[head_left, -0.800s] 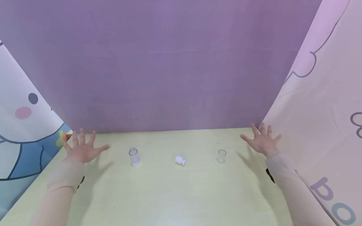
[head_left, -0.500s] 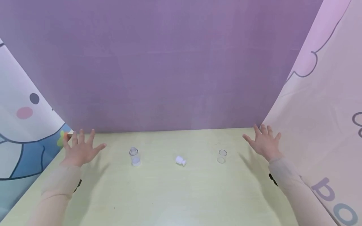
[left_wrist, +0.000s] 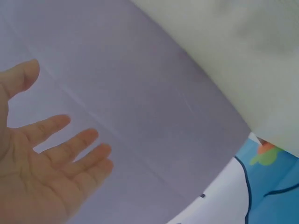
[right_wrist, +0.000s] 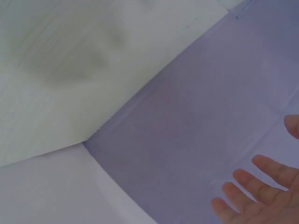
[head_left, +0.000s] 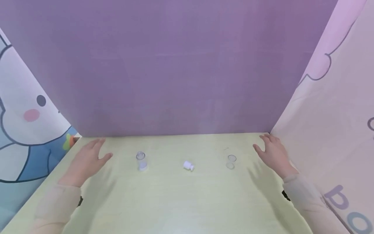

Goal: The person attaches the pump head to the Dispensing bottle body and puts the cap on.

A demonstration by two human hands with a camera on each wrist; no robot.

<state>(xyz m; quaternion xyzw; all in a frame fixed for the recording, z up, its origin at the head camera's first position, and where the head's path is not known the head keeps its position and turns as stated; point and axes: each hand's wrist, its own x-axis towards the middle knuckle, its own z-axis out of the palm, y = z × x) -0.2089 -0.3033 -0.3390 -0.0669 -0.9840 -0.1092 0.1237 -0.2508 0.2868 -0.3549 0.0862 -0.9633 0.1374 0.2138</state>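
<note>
My left hand (head_left: 87, 161) hovers over the table's left side, holding nothing. Its thumb stands apart from relaxed fingers (left_wrist: 79, 142), which show against the purple cloth in the left wrist view. Over the right side is my right hand (head_left: 274, 155), also holding nothing, with loosely bent fingers (right_wrist: 254, 186) in the right wrist view. Nearest the left hand is a small clear cylindrical container (head_left: 142, 161) with a whitish lower part. A small white bottle (head_left: 188, 165) with a narrower end lies on its side in the middle. Towards the right hand is a clear, round-rimmed, cup-like piece (head_left: 231, 162).
The pale table (head_left: 175, 201) meets a purple cloth backdrop (head_left: 181, 71) at its far edge. A printed cartoon sheet (head_left: 32, 136) borders the left side, and a pale printed sheet (head_left: 327, 130) borders the right. Both hands cast shadows on the table.
The widely spread fingers of both hands have drawn closer together and relaxed, and the hands have tilted. The head view has shifted slightly; the three small items keep their places on the table.
</note>
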